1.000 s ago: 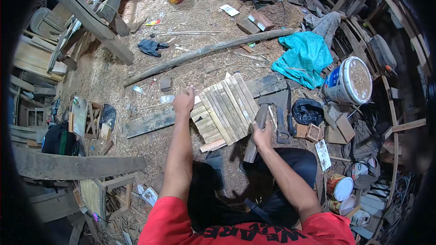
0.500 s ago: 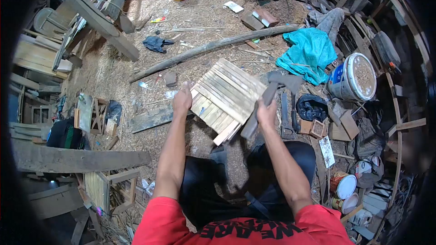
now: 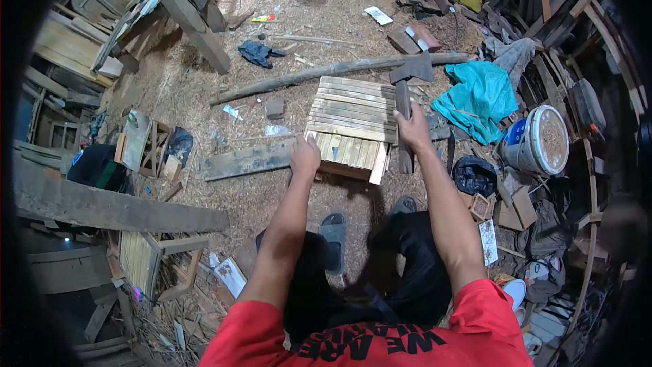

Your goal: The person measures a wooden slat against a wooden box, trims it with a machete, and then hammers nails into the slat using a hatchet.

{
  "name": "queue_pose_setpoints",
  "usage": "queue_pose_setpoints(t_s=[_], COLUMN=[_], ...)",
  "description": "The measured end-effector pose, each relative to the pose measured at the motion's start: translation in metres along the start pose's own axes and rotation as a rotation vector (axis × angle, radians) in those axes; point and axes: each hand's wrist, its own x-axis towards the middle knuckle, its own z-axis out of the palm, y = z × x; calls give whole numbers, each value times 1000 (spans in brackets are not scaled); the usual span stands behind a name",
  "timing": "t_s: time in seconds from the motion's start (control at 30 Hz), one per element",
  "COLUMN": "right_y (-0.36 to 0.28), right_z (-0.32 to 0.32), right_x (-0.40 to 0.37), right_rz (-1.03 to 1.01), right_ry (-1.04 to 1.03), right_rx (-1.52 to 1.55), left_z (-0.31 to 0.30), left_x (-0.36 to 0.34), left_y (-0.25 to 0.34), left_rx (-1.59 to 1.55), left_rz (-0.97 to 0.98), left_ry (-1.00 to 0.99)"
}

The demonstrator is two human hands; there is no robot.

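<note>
A small box of pale wooden slats [image 3: 352, 110] is in front of me, its slatted top facing up and a slatted side toward me. My left hand [image 3: 305, 154] grips its near left edge, fingers closed on the slats. On the other side, my right hand [image 3: 413, 129] is wrapped around the wooden handle of an axe [image 3: 411, 69], which stands along the box's right edge with its dark head pointing away from me. Under the box's left side lies a worn grey board [image 3: 248, 162].
A long pole [image 3: 305, 76] crosses the sawdust-covered floor beyond the box. To the right are a teal sheet [image 3: 475, 100], a white bucket [image 3: 536, 137] and a black plastic bag [image 3: 475, 175]. A thick beam [image 3: 115, 200] juts in from the left.
The box has turned from a tilted angle to nearly square in front of me and sits slightly farther right. The axe has swung more upright beside it.
</note>
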Motion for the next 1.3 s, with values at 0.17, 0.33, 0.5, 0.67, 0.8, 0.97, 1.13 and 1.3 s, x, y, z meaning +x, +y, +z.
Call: queue_pose_setpoints(t_s=[0.17,0.33,0.5,0.67,0.8,0.97,1.13,1.3], right_y=[-51,-104,-70,-50,-58,-46,-92,-96], right_z=[-14,-11,-5,-3,2,36,65,108], right_x=[-45,-66,-108,-147,-162,-187,-156,-129], right_rz=[28,65,352,846,892,334,102,87], right_ry=[-232,-32,25,147,61,-91,-304,-376], right_rx=[89,226,213,789,776,70,-201,-220], left_z=[-13,-11,-16,-17,-19,-21,-8,6], left_x=[-15,-17,-16,-15,-17,-15,-15,-14], left_y=[-3,-7,-2,-3,-1,-6,-19,-22], left_rx=[18,119,-21,-54,-72,-102,-256,-373], left_rz=[-117,-10,-87,-66,-74,-96,-32,-177], left_ry=[-164,-41,-57,-63,-68,-117,15,214])
